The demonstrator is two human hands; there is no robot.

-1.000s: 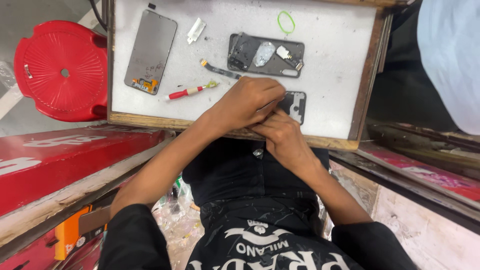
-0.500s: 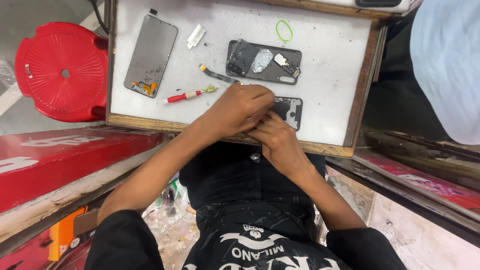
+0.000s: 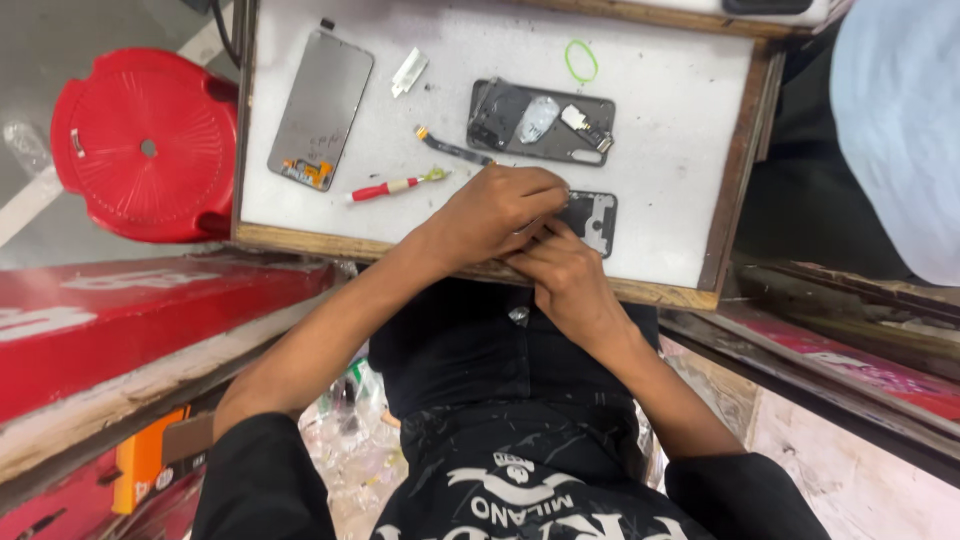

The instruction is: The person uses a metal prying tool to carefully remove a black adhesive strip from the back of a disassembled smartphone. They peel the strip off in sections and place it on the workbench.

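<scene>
Both my hands meet over a small dark phone part (image 3: 598,216) near the front edge of the white work tray (image 3: 680,150). My left hand (image 3: 495,212) lies on top, fingers curled and pinched at the part's upper left edge. From below, my right hand (image 3: 565,280) grips the same part, with its fingertips hidden under the left hand. Much of the part is covered. Just behind the hands lies an opened phone back (image 3: 540,122) with loose pieces on it.
On the tray lie a phone screen (image 3: 322,108), a red-handled screwdriver (image 3: 395,187), a thin dark flex strip (image 3: 455,148), a small white strip (image 3: 410,72) and a green rubber ring (image 3: 581,61). A red stool (image 3: 140,140) stands left. A person in pale clothing (image 3: 900,120) stands right.
Both hands stay on the small phone part, shifting only slightly. The items on the tray have not moved; only the camera view has drifted.
</scene>
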